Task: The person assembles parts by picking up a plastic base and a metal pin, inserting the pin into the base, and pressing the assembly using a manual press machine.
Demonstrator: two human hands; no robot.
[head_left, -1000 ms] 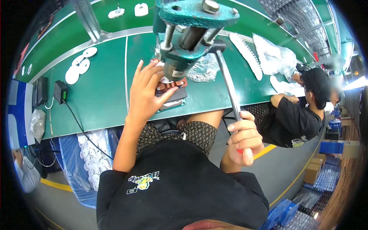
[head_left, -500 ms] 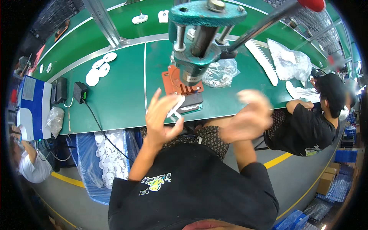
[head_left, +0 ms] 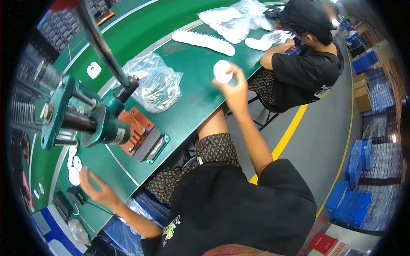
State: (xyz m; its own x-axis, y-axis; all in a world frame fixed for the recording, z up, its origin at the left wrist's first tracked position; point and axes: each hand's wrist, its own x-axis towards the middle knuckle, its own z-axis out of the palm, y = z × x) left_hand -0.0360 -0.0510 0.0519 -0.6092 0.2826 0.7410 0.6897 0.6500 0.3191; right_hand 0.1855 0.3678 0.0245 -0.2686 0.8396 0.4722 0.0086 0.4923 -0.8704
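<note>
A white round piece (head_left: 222, 71) is pinched between the thumb and fingers of my right hand (head_left: 235, 90), raised over the front edge of the green table. My left hand (head_left: 101, 192) is open over the table, fingers apart and nothing between them. Beside its fingertips lie several white discs (head_left: 74, 176). Between my hands stands a teal hand press (head_left: 96, 123) with a long lever. Under it is an orange fixture (head_left: 137, 126) on a dark block (head_left: 149, 145).
A clear bag of small parts (head_left: 159, 87) lies right of the press. Beyond it are a long stacked row of white pieces (head_left: 203, 42) and another plastic bag (head_left: 232, 21). A co-worker (head_left: 303, 64) sits at the right. A black adapter (head_left: 77, 195) with a cable lies near my left hand.
My view has turned right. My left hand, earlier by the fixture with a white piece, is now empty and farther left. My right hand, blurred before, now shows a white round piece.
</note>
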